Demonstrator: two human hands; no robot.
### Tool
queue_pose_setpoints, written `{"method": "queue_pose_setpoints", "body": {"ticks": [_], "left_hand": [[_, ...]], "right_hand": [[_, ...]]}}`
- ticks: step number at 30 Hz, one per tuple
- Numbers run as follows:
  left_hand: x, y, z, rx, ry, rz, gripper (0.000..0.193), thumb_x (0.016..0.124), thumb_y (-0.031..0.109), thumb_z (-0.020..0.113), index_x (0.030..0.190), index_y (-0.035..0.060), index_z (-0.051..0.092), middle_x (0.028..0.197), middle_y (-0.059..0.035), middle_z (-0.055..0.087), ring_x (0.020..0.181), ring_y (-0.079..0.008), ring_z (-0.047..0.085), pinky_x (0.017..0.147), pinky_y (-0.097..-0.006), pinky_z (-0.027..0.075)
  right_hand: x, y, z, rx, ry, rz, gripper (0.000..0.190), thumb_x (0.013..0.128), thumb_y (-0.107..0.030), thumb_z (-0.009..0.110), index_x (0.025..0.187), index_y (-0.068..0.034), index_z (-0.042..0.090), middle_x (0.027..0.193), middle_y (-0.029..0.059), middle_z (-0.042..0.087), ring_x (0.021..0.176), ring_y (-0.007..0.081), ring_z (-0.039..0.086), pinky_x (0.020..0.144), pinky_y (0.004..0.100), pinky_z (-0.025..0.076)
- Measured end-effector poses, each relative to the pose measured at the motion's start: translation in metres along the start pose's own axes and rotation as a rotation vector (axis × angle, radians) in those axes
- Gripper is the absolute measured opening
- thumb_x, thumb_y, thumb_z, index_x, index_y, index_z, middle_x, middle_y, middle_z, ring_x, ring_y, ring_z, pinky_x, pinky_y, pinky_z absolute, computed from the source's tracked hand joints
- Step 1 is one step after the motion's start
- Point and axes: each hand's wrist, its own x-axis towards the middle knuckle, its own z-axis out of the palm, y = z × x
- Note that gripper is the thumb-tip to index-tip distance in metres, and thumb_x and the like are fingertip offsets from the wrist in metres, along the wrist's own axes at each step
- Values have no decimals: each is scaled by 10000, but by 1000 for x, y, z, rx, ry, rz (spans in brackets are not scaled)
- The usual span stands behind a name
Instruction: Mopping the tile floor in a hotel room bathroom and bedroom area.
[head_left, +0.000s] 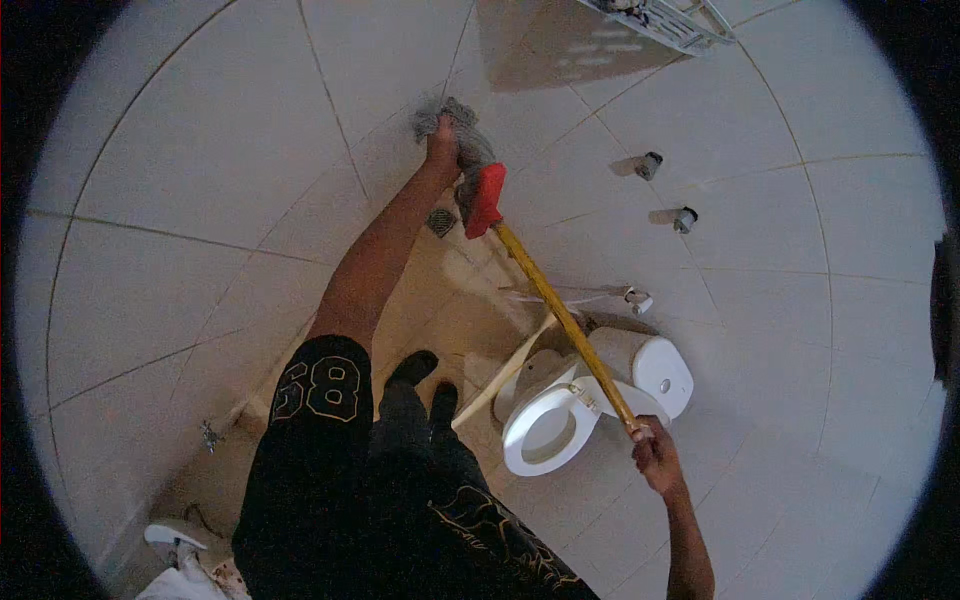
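A string mop slants across the view, its yellow handle (559, 307) running from the red mop head (486, 199) down to the right. My right hand (657, 454) grips the handle near its end, above the toilet. My left hand (444, 142) reaches far forward, closed on the grey mop strands (474, 146) beyond the red head. Part of the strands looks blurred. Tiled wall lies behind the strands, and the handle passes over the toilet tank (622, 352) in this view.
The white toilet seat (551, 431) is below the handle. A floor drain (441, 222) lies near the mop head. Two pipe fittings (649, 165) and a valve (637, 300) stick out of the right wall. A wall rack (667, 22) hangs at the top; a tap (211, 436) is at left.
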Motion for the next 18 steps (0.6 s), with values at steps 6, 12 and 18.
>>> {"method": "queue_pose_setpoints", "body": {"ticks": [6,12,18], "left_hand": [[16,-4,29,21,-194,-146,384,928,382,474,1120,66,579,976,-96,636,854,-254,617,776,-421,502],[11,11,25,458,-608,17,473,906,458,515,1123,40,569,973,-114,636,798,-221,637,794,-387,497],[-47,43,26,540,-575,-223,613,873,561,530,1109,-4,557,1000,-134,636,778,-210,652,756,-362,532]], "right_hand": [[-4,16,46,384,-89,56,390,902,-333,618,1185,-113,464,607,-30,458,497,74,394,444,245,328],[6,26,97,698,-170,34,329,932,-324,567,1174,-127,465,582,-27,407,447,78,362,399,251,315],[22,21,126,773,-87,-42,257,950,-303,534,1044,-65,517,616,7,478,456,92,431,405,262,372]]}}
